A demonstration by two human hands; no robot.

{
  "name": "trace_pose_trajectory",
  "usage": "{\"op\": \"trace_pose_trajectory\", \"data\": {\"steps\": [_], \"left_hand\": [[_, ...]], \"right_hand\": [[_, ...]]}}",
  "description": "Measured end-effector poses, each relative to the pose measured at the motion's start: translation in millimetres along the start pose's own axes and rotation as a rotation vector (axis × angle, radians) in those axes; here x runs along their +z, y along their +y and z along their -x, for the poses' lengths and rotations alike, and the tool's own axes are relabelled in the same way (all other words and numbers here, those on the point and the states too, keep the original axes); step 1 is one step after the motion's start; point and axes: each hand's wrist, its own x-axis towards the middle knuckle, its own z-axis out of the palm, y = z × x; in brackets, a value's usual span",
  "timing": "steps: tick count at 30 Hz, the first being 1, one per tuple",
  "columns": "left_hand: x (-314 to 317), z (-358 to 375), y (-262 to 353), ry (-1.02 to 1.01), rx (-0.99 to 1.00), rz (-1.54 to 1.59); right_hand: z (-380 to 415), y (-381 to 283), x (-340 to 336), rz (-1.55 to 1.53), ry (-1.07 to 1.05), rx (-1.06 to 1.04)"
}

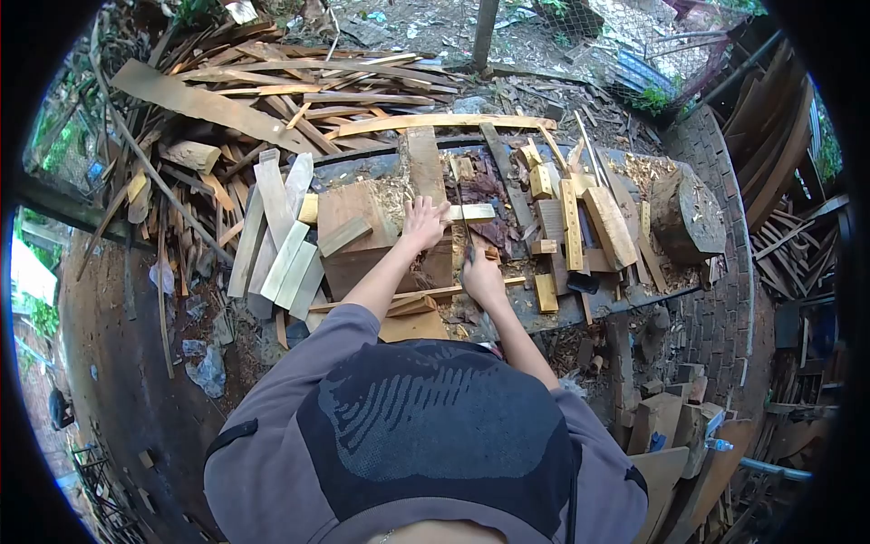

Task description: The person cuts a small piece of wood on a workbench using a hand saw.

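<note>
My left hand presses with spread fingers on a short pale wood strip that lies across a wooden block by a brown board. The strip sticks out to the right of my fingers. My right hand is closed around the wooden handle of a saw, whose thin dark blade points away from me and crosses the strip. Part of the handle is hidden inside my fist.
Pale cut pieces lie left of my hands. Blocks, a yellow ruler-like strip and a dark-headed tool lie to the right, before a log stump. Long scrap planks are heaped beyond the bench.
</note>
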Motion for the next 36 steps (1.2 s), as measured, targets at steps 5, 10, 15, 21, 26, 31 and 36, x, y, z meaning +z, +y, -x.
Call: {"op": "trace_pose_trajectory", "data": {"steps": [5,10,15,21,26,31,36], "left_hand": [[0.1,1.6,1.9,-0.012,-0.018,-0.019],[-2.9,-1.2,1.2,0.019,-0.015,-0.016],[-5.3,-5.9,-1.3,0.048,0.046,0.044],[-10.6,-0.8,-0.7,0.042,-0.02,0.096],[-11.4,-0.8,-0.7,0.065,0.025,0.073],[-14.2,-2.7,2.5,0.047,-0.017,0.113],[-10.0,-1.3,0.9,0.069,-0.011,0.105]], "right_hand": [[-10.9,-9.2,7.9,-0.026,-0.004,0.002],[32.9,-13.3,-16.3,-0.007,-0.067,0.106],[-22.4,-16.6,-2.4,-0.016,-0.051,0.09],[29.4,-15.9,-20.4,-0.041,-0.06,0.065],[5.6,-8.2,-15.6,-0.049,-0.041,0.072],[-3.1,-13.0,-9.2,-0.046,-0.038,0.09],[37.8,-3.1,-32.3,-0.072,-0.067,0.108]]}}
